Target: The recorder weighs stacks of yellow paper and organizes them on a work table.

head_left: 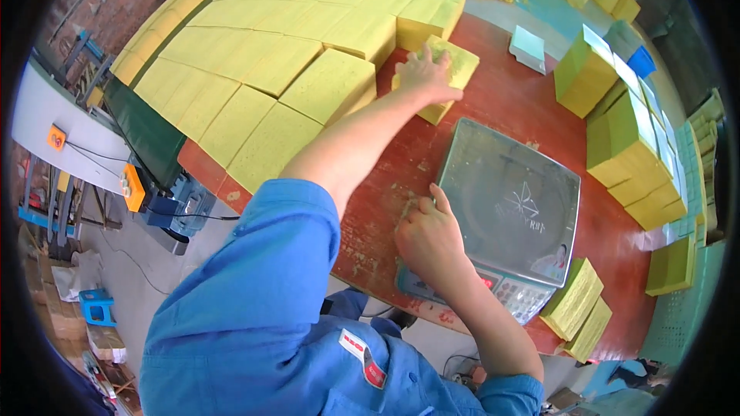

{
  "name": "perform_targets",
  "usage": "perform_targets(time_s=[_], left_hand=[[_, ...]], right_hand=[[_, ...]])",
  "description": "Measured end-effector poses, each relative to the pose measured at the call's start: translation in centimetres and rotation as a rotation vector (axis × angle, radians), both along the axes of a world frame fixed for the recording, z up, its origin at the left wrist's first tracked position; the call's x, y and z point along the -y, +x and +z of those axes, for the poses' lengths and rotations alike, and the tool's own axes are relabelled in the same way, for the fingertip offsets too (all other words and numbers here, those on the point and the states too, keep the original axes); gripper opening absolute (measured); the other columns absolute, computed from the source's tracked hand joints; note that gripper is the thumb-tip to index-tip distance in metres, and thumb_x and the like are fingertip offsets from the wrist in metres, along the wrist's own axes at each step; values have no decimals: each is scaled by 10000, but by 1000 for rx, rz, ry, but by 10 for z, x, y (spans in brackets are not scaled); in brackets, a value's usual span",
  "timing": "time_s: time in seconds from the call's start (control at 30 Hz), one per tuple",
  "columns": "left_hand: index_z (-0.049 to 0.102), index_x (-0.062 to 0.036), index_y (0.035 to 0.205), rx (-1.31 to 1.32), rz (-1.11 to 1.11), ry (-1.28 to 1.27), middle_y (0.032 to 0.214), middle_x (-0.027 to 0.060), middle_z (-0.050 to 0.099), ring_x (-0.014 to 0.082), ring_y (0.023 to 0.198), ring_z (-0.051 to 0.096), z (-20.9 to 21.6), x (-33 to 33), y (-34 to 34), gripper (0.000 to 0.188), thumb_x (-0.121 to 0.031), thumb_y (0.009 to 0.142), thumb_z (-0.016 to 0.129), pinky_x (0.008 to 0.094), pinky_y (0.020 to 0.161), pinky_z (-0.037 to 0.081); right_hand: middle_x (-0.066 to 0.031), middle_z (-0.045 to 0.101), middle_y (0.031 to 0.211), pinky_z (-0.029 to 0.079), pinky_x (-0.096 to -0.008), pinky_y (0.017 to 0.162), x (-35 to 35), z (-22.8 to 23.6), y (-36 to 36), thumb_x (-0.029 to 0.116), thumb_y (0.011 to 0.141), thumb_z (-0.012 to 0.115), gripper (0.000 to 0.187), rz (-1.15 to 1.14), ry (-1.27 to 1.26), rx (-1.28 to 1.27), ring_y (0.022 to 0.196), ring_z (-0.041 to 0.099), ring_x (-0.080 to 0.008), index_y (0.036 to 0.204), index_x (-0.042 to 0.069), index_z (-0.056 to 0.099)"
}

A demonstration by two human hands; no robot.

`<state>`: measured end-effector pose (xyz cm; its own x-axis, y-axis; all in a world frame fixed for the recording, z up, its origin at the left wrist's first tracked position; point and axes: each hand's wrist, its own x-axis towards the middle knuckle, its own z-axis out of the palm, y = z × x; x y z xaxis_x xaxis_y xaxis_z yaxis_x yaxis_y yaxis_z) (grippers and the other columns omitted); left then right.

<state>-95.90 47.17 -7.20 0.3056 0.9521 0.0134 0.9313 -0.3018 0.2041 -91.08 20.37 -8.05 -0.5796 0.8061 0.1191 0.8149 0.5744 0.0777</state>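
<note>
My left hand [426,79] reaches across to a block of yellow paper sheets [461,64], its fingers spread over the top. This block sits at an angle, apart from the long rows of yellow paper blocks [270,58] to its left. My right hand [432,235] is loosely curled beside the left edge of a scale [501,200], index finger partly raised, with nothing visible in it. The scale has a broad grey plate under a clear cover, and buttons on its near side. The underside of my left hand's grip is hidden.
The red table [493,100] carries all this. Paper-topped yellow stacks [617,135] stand at the right. Two thin yellow bundles [574,300] lean by the scale's near right corner. A small pale stack [528,46] lies farther back. A green conveyor belt [142,135] borders the left.
</note>
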Motion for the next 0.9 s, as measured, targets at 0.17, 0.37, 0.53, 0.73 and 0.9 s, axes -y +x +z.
perform_targets(time_s=[0.17, 0.37, 0.53, 0.73, 0.9], left_hand=[[258, -220, 1542, 0, 5, -64, 1590, 197, 185, 456, 1401, 297, -4, 24, -17, 992, -592, 708, 648, 624, 1060, 354], [255, -227, 1543, 25, 98, -50, 1593, 196, 181, 456, 1395, 313, 3, 75, -38, 983, -565, 710, 655, 612, 1056, 367], [297, -194, 1524, -1, 165, -26, 1568, 204, 227, 439, 1355, 357, 4, 144, -57, 982, -567, 706, 693, 604, 1022, 393], [296, -210, 1521, -26, 269, -69, 1567, 209, 227, 449, 1345, 364, 7, 250, -100, 1000, -579, 688, 709, 605, 1025, 392], [308, -180, 1511, -54, 288, 2, 1558, 219, 239, 457, 1326, 377, -5, 342, -145, 1006, -561, 677, 724, 591, 1007, 406]], right_hand=[[-44, 621, 726, 305, -461, 1123, 5, -3, 2, 156, 720, 601, 120, 4, -35, -17, 864, 571, -225, 666, 121, 702], [-56, 632, 723, 306, -452, 1115, 3, -1, 2, 169, 710, 599, 128, 40, -10, -26, 854, 570, -231, 657, 118, 705], [-88, 667, 768, 293, -471, 1115, 2, -4, 5, 239, 755, 618, 183, 28, -43, 42, 923, 588, -260, 678, 108, 720], [-112, 663, 809, 333, -510, 1070, 57, 14, 0, 266, 827, 645, 207, 170, 28, -265, 961, 596, -265, 814, 72, 715], [-135, 691, 1010, 490, -373, 894, 161, -44, -1, 196, 891, 609, 259, -209, -1056, -1015, 1034, 624, -266, 1057, 14, 689]])
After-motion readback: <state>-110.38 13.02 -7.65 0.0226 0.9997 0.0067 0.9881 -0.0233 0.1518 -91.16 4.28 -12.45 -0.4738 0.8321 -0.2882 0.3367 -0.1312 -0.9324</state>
